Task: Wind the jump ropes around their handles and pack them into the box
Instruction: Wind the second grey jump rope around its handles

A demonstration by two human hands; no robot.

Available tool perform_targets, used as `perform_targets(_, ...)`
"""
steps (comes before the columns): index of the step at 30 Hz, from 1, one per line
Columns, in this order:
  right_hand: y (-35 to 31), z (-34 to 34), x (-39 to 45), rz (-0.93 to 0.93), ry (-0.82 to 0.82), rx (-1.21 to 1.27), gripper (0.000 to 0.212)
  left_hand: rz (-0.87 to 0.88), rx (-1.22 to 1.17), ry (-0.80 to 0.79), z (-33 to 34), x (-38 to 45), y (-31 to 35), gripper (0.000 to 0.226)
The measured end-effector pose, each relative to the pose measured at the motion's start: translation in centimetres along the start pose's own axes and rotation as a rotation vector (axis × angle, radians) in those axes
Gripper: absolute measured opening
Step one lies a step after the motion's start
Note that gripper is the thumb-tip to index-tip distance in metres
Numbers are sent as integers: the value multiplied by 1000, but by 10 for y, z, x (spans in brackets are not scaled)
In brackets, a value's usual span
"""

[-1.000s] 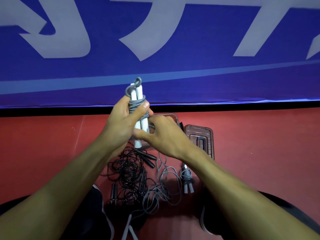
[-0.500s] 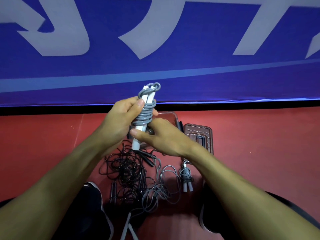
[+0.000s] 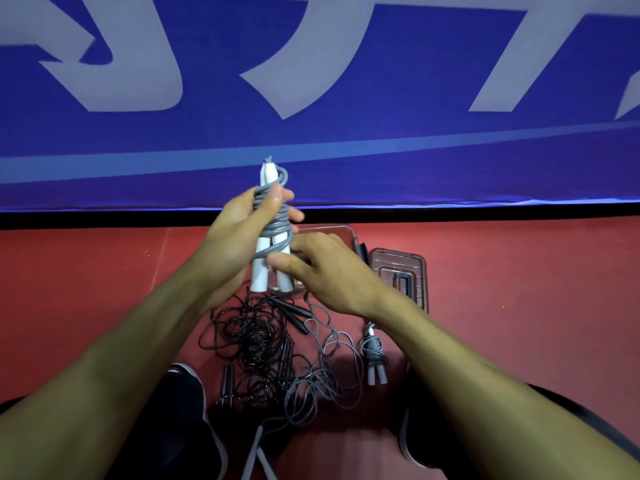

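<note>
- White handles [image 3: 268, 237] stand upright, ends toward the floor, above the box [image 3: 332, 232].
- Left hand [image 3: 235, 237] grips the bundle; right hand [image 3: 325, 271] pinches the grey rope [image 3: 275, 225].
- The hands largely hide the box.

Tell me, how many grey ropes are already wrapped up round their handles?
2. One grey wound rope is held up in the left hand; another bundle lies on the red floor. More may be hidden.

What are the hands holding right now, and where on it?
The left hand grips the white-handled grey jump rope around its wound middle; the right hand pinches the grey cord at the lowest coil.
</note>
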State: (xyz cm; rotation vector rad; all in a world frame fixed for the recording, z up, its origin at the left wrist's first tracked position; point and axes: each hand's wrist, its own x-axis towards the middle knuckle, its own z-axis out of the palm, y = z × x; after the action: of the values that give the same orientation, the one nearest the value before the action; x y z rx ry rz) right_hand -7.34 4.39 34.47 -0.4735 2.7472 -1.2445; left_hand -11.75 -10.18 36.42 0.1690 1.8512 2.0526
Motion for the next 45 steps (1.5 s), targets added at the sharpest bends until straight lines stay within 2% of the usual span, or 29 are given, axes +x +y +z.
perform_targets(3, 3, 0, 0, 17, -3, 66, 46, -51, -109, -79, -1, -2, 5, 43)
perform_targets(6, 4, -4, -1, 83, -29, 117, 49, -13, -108, -172, -5, -3, 6, 36)
perform_targets(10, 4, -5, -4, 177, -53, -12, 65, 86, 61, -67, -7, -2, 3, 28)
perform_targets(12, 2, -1, -5, 186, -59, -63, 69, 120, 112, -20, -5, -2, 2, 33)
perform_targets(14, -1, 3, -6, 173, -61, -81, 65, 159, 176, 11, -2, -4, 2, 38)
perform_targets(17, -3, 7, -5, 130, -37, -75, 63, 223, 322, 46, 4, -6, -1, 32)
perform_targets(20, -6, 7, -4, 100, -59, -18, 46, 210, 378, 38, 5, -6, 0, 35)
perform_targets(23, -9, -1, -4, 74, -60, 88, 30, 50, 140, -38, 7, -9, 5, 51)
perform_targets(25, -8, -4, -5, 74, -76, 136, 29, -55, -68, -92, 3, -9, 9, 49)
perform_targets(26, -8, -5, -5, 78, -88, 167, 30, -73, -97, -121, -1, -9, 10, 47)
perform_targets(29, -12, -5, -7, 77, -117, 250, 29, -48, -89, -222, -9, -9, 11, 43)
perform_targets(32, -10, -3, -6, 78, -99, 207, 29, 15, -66, -220, -11, -6, 10, 36)
perform_targets(35, -6, -1, -3, 140, -89, 72, 51, 79, 35, -94, -11, -4, 6, 25)
perform_targets(38, -7, 0, -4, 109, -53, 43, 50, 104, 131, 72, -7, -1, 4, 47)
perform_targets(40, -8, 1, -2, 57, -28, 60, 47, 68, 141, 113, -5, 0, 5, 49)
perform_targets(44, -8, -3, -2, 36, -10, 205, 29, -49, -51, -26, 0, -4, 8, 50)
perform_targets(45, -8, -4, -2, 42, -8, 260, 33, -79, -98, -73, 1, -6, 10, 53)
